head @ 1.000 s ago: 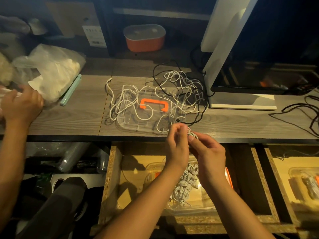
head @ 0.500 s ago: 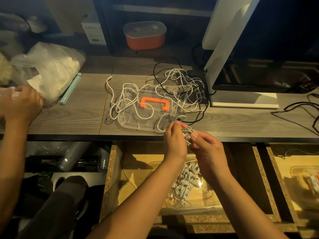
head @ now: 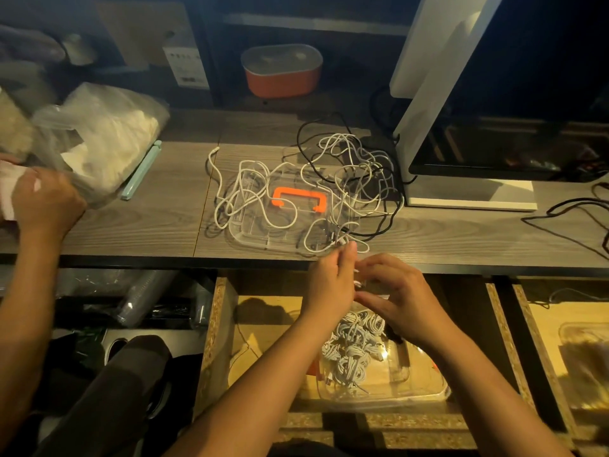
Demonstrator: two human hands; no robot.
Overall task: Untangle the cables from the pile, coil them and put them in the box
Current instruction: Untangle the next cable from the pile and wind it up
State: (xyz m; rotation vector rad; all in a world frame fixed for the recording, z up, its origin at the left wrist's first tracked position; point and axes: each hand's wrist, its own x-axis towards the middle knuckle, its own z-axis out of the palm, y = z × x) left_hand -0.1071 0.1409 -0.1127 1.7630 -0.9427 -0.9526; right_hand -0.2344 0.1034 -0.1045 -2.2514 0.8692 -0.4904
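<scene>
Winding the white cable (head: pixel 342 241), your left hand (head: pixel 329 285) pinches it by the desk (head: pixel 148 219) edge; your right hand (head: pixel 402 298) seems curled round its blurry loops. Keep loops small, pull gently from the pile (head: pixel 349 166), then fill the box (head: pixel 428 390) below.

Open desk (head: pixel 164 219) left of the cable pile (head: pixel 296 192); monitor base (head: pixel 468 192) crowds its right.

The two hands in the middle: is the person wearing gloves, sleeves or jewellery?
No. The left hand and right hand are bare; the left forearm and right forearm carry no sleeve. No ring, watch or band shows.
</scene>
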